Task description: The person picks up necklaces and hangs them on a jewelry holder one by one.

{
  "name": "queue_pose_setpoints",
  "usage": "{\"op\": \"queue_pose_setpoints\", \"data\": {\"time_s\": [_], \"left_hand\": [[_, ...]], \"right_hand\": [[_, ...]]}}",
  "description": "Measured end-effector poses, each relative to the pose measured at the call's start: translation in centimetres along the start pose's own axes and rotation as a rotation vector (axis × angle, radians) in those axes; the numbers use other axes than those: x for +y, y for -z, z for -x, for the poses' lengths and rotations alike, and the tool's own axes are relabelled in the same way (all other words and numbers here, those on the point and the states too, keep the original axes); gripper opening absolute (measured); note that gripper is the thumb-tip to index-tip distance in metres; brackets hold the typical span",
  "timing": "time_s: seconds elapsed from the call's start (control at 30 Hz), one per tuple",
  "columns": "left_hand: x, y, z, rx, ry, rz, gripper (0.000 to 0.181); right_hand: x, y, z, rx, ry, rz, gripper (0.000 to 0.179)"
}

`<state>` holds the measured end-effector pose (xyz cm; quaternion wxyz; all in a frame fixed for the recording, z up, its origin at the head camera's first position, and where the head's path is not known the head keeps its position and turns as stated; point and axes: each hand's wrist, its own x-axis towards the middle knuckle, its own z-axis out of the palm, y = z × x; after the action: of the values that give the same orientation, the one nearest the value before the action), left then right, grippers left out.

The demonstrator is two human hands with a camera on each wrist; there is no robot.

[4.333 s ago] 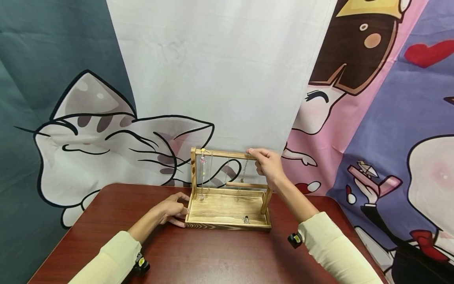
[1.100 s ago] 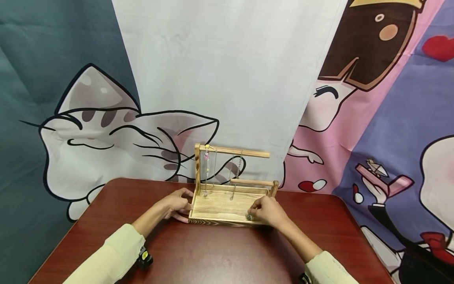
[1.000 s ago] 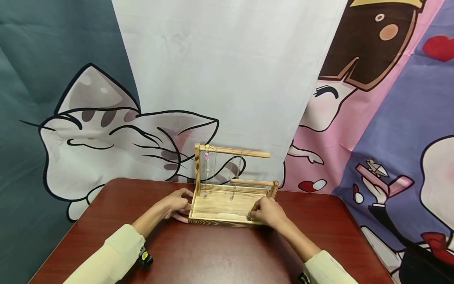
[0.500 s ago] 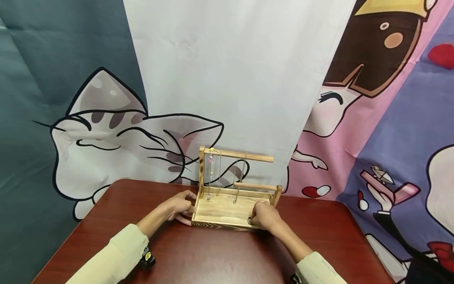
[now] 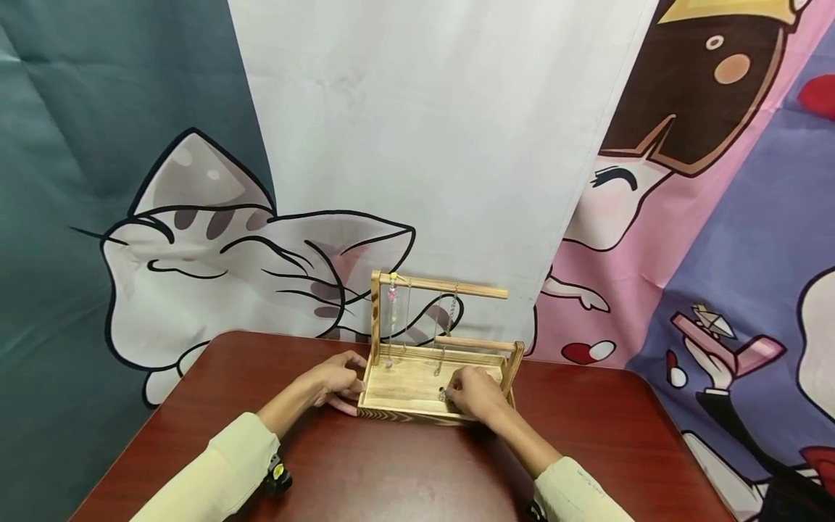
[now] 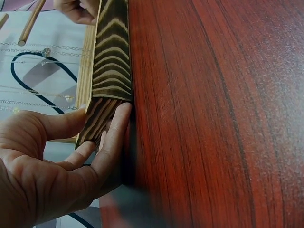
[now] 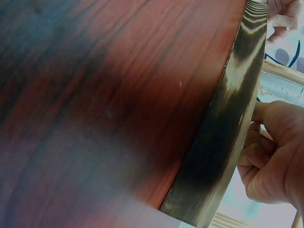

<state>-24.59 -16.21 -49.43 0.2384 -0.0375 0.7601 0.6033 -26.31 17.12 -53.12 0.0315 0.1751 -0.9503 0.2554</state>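
Note:
A wooden jewelry stand (image 5: 375, 319) with a shallow tray base stands on the table. My left hand (image 5: 335, 380) grips the left end of the tray; in the left wrist view the thumb (image 6: 71, 122) is over the rim and the fingers (image 6: 113, 137) lie along the end wall. Low inside the tray, toward the front right, my right hand (image 5: 479, 395) pinches a small bunched silver chain (image 5: 443, 394). In the right wrist view the fingers (image 7: 254, 154) are curled behind the front wall (image 7: 223, 128), which hides the chain.
From the upper bar (image 5: 479, 291) hang several thin necklaces, among them a beaded pink one (image 5: 392, 295) by the left post and a silver chain (image 5: 451, 313) farther right. A lower bar (image 5: 476, 343) joins the right post. Behind the reddish table (image 5: 313, 471) hangs a printed cloth (image 5: 417, 145).
From the upper bar's right end, my right hand has come down into the tray, taken the silver chain and shifted it left. My left hand has stayed on the tray's end.

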Motion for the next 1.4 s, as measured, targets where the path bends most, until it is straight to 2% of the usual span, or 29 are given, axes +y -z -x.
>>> {"op": "queue_pose_setpoints", "data": {"time_s": [0.07, 0.17, 0.2, 0.33, 0.4, 0.5, 0.6, 0.67, 0.8, 0.9, 0.97, 1.1, 1.23, 1.4], "left_hand": [[0.1, -0.1, -0.1, -0.004, -0.004, 0.002, 0.058], [0.2, -0.1, -0.1, -0.005, -0.004, -0.003, 0.058], [0.2, -0.1, 0.0, -0.004, -0.003, -0.006, 0.059], [0.1, 0.0, 0.1, -0.005, -0.006, -0.010, 0.059], [0.1, 0.0, 0.1, -0.004, -0.005, -0.007, 0.060], [0.2, -0.1, 0.1, -0.007, -0.003, -0.005, 0.060], [0.4, -0.1, -0.1, -0.009, -0.008, 0.000, 0.060], [0.6, -0.1, -0.1, -0.009, -0.011, -0.002, 0.059], [0.6, 0.0, -0.1, -0.005, -0.002, -0.004, 0.059], [0.4, 0.0, 0.0, -0.005, 0.004, -0.004, 0.059], [0.5, 0.0, -0.1, -0.006, 0.000, -0.006, 0.059], [0.5, -0.2, -0.2, -0.014, 0.002, -0.006, 0.059], [0.4, -0.2, -0.1, -0.013, 0.000, 0.001, 0.059], [0.4, 0.0, -0.2, 0.000, 0.005, 0.009, 0.059]], "right_hand": [[-0.4, 0.8, 0.1, 0.008, -0.031, -0.002, 0.015], [-0.7, 1.9, 0.4, 0.021, -0.032, 0.010, 0.015], [0.1, 1.6, 0.3, 0.041, 0.006, 0.026, 0.015], [2.8, 0.6, -0.3, 0.098, 0.072, 0.095, 0.014], [3.0, 0.9, -0.2, 0.106, 0.077, 0.109, 0.012], [1.0, 2.8, 0.6, 0.066, 0.035, 0.087, 0.008], [-0.3, 4.2, 1.2, 0.010, 0.042, 0.078, 0.007], [-0.6, 4.7, 1.4, -0.040, 0.080, 0.086, 0.009], [-0.7, 4.8, 1.5, -0.119, 0.220, 0.148, 0.011], [-0.5, 4.5, 1.4, -0.142, 0.303, 0.165, 0.019], [-0.2, 4.5, 1.2, -0.152, 0.321, 0.161, 0.022], [0.3, 4.3, 1.0, -0.160, 0.323, 0.145, 0.019], [0.4, 4.1, 1.0, -0.169, 0.330, 0.174, 0.019], [-0.2, 3.8, 0.9, -0.219, 0.274, 0.215, 0.017]]}}
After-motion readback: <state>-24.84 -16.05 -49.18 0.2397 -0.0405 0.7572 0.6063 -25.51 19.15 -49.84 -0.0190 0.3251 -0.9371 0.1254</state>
